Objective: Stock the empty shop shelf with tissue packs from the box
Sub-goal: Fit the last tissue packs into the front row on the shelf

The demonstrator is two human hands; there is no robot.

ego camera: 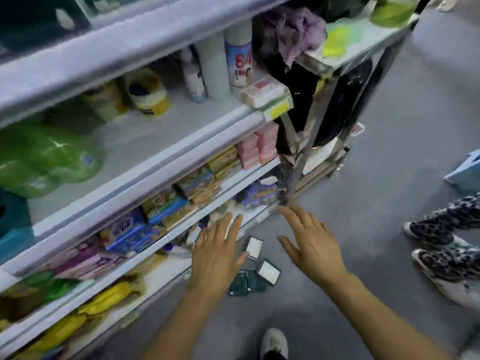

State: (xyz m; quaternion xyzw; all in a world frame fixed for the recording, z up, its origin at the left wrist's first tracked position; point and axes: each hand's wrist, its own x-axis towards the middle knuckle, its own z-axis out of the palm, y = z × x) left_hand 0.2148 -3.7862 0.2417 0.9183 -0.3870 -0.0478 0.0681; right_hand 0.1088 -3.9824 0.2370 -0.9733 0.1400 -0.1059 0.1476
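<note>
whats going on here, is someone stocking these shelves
A person stands at a shop shelf unit with both hands stretched out toward its lower shelves. The left hand and right hand are open and hold nothing. A few small dark and white packs lie on the floor below the hands. No box is in view.

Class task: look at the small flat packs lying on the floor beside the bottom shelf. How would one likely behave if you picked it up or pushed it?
The small flat packs look thin and lie flat, so one would probably slide rather than roll or tip. They seem light for their size, judging by that thinness. Their faces look glossy, perhaps slippery; stiffness cannot be told.
</note>
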